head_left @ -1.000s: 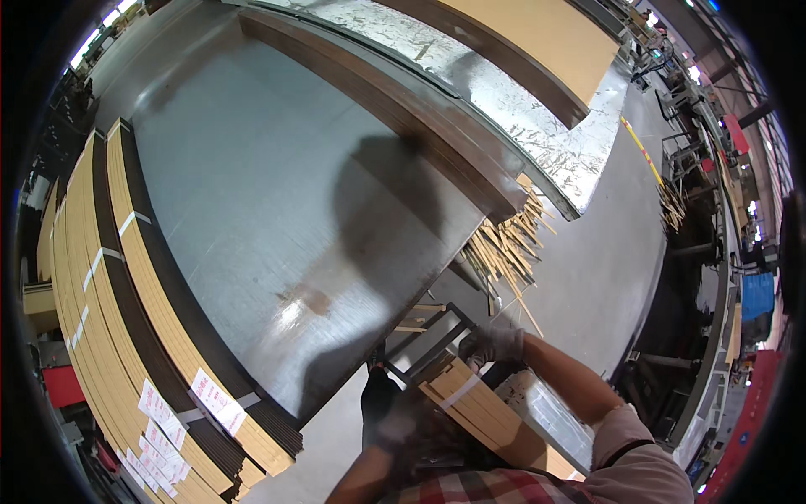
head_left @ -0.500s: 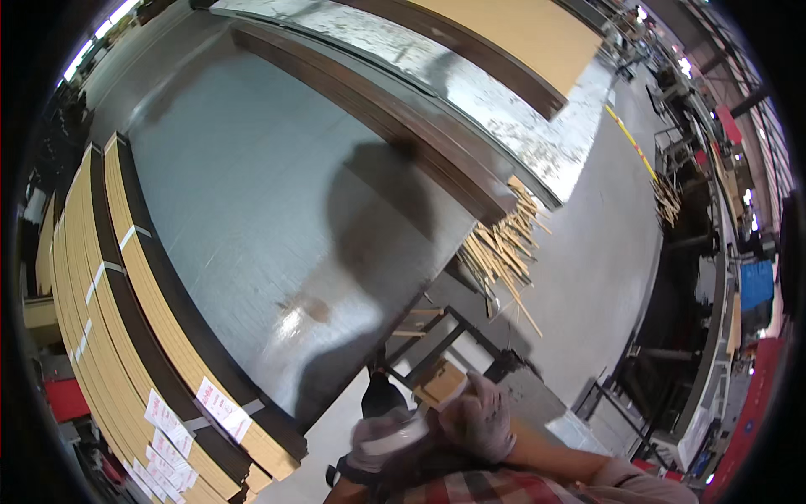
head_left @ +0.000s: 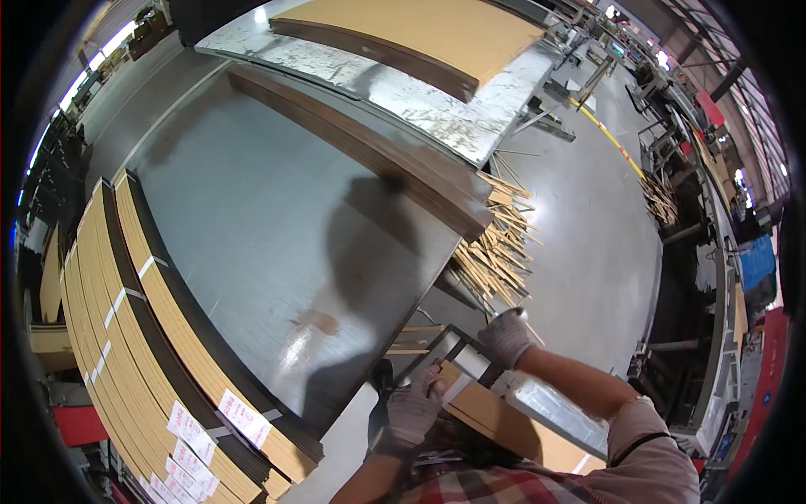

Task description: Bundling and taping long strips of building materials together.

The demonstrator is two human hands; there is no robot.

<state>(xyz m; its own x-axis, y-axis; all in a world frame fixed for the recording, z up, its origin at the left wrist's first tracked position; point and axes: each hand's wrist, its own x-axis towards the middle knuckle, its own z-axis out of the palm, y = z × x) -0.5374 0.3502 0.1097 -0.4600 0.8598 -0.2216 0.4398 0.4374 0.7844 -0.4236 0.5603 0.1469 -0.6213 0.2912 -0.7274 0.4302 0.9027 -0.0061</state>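
Note:
A long bundle of tan board strips (head_left: 495,412) lies close to my body, running toward the lower right. White bands cross it near its far end and farther down. My left hand (head_left: 416,410), in a pale grey glove, is curled against the bundle's far end, its fingers at the corner beside the band. Over the black metal frame beyond the bundle, my right hand (head_left: 505,338), also gloved, is closed and apart from the bundle. A small pale round edge shows at its far side; what it belongs to I cannot make out.
Left of me stand stacked, banded strips (head_left: 143,336) with paper labels. A grey table (head_left: 252,185) carries long brown strips (head_left: 361,151) along its far edge. Thin wooden offcuts (head_left: 495,252) stick out beyond its right corner. Farther back, a tan panel (head_left: 420,29) rests on a white-topped table.
My hands have separated: the right moved up and away, while the left now rests at the bundle's end. More of the bundle shows. The whole view has shifted slightly.

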